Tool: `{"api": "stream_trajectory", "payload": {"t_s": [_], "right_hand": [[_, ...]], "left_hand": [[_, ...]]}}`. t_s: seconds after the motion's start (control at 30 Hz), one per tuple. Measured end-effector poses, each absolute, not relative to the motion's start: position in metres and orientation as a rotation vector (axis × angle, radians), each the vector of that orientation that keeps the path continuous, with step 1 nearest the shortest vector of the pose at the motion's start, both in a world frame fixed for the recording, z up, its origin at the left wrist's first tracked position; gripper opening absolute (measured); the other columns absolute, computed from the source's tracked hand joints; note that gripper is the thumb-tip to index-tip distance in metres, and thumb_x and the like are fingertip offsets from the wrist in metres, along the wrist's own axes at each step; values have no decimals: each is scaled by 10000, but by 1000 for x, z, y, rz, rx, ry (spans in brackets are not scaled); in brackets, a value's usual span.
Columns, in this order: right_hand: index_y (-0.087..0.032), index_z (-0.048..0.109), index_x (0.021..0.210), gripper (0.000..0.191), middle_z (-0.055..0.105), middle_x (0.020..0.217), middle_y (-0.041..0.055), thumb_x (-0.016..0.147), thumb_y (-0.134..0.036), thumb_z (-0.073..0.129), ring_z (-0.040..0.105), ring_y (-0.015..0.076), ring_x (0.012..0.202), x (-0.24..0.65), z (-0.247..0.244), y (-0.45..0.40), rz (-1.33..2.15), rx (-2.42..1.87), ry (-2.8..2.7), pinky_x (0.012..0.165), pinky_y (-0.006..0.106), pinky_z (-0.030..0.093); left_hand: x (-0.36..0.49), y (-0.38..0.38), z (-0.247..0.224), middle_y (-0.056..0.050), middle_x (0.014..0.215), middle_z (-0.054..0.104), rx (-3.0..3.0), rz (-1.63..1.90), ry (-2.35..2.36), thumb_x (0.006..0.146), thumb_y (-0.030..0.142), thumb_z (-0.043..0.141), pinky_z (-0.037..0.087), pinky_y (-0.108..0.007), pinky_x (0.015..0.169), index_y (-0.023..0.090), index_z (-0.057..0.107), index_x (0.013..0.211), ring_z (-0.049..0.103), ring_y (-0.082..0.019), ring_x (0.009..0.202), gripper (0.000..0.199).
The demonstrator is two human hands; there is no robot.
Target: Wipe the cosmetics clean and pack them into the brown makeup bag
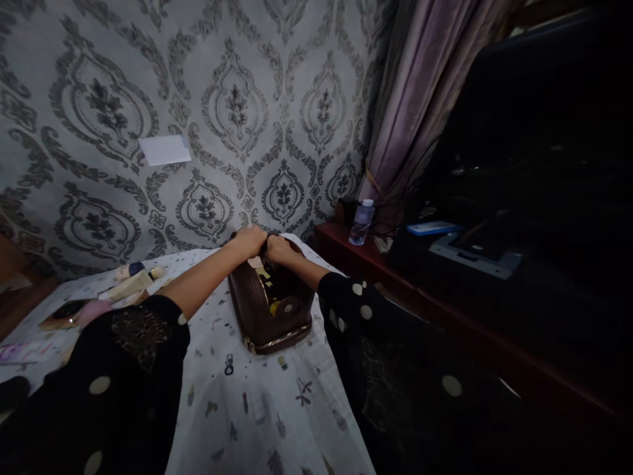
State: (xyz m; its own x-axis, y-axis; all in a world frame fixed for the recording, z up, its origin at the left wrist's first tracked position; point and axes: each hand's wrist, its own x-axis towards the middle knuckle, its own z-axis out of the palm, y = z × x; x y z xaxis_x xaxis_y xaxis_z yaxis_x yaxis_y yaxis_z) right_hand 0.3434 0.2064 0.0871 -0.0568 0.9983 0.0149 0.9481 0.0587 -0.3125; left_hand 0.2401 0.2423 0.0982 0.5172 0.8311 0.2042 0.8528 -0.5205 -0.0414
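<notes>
A dark brown leather-like bag (250,300) with a brass-coloured zipper stands on the patterned white cloth (257,402). Its top is unzipped, and a few light and yellow items show dimly inside. My left hand (251,240) is closed on the upper left of the bag's far rim. Close beside it, my right hand (279,251) grips the same rim, slightly to the right. The fingertips of both hands are mostly hidden, so the exact part they hold cannot be made out.
Tubes (131,285) and other toiletries lie on the cloth at left. Right of it, a clear bottle (362,223) with a white cap stands on a reddish wooden ledge (336,239). A dark screen-like object rises at right; patterned wallpaper (237,112) is behind.
</notes>
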Motion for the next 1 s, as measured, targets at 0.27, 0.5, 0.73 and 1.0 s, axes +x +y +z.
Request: {"api": "stream_trajectory", "payload": {"t_s": [0.27,0.5,0.73,1.0], "right_hand": [[-145,616,1216,335,669,1212,129,948,-172,416,605,232,1166,342,102,167,143,-1744,-2041,961,319,465],[-194,628,1135,282,648,1048,106,948,-337,472,615,248,958,303,71,54,191,-1032,-2167,880,366,476],[-210,621,919,213,648,826,50,797,-384,604,639,204,714,250,9,42,1127,-863,-1694,636,317,532],[-171,663,835,330,686,791,67,699,-472,651,645,217,734,221,-15,55,1377,-893,-1666,672,339,531]], "left_hand": [[175,163,114,-71,954,648,-2408,-1197,-1530,869,283,554,488,-354,860,154,669,956,613,-242,945,193],[130,58,55,7,784,645,-2441,-1991,-1900,789,371,590,482,-247,624,178,641,880,572,-146,663,220],[109,1,2,-48,1030,669,-2280,-2346,-2046,873,436,559,493,-315,882,185,631,1056,617,-213,973,319],[56,5,-37,-35,930,635,-2511,-2265,-2018,760,463,681,469,-323,820,170,593,1025,601,-228,904,405]]}}
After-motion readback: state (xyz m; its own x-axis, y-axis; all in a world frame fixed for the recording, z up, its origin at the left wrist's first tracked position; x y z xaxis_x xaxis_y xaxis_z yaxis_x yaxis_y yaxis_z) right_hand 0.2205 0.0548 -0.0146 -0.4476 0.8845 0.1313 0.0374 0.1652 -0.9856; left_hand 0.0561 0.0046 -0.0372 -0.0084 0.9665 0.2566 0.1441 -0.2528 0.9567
